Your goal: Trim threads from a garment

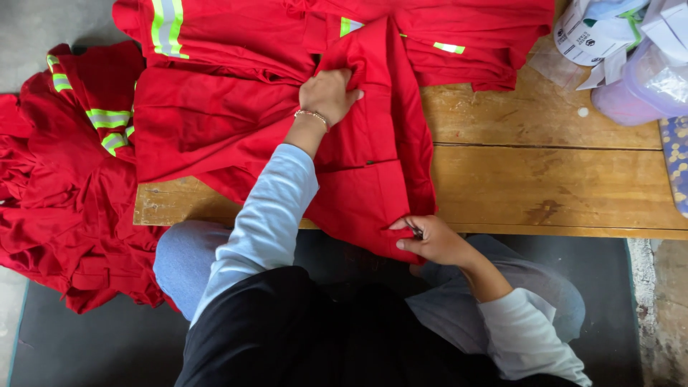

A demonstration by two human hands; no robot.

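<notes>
The left hand (328, 95) is bunched shut on a fold of the red garment (373, 179) up near the middle of the table (545, 186), knuckles up, a thin bracelet at the wrist; the right hand (433, 240) is closed on the garment's lower edge where it hangs over the near edge of the table, thumb and forefinger pinching the cloth, with something small and dark between them that is too small to identify. The garment lies stretched between the two hands, partly on the wood and partly over the person's lap.

To do this well, I judge the cloth should be kept taut between the two grips, so that the edge under the right hand lies flat and single; the left hand serves best as an anchor, not dragging the piece off the neighbouring pile.

Further out, more red garments with yellow and grey reflective stripes (166, 27) are stacked across the far side of the table, and a heap (64, 186) spills off its left end to the floor; plastic bags and a lilac tub (645, 79) sit at the right corner.

The tub and bags are cut off by the frame; the garment's full shape is lost in folds; where one garment ends and the next begins is hard to make out.
</notes>
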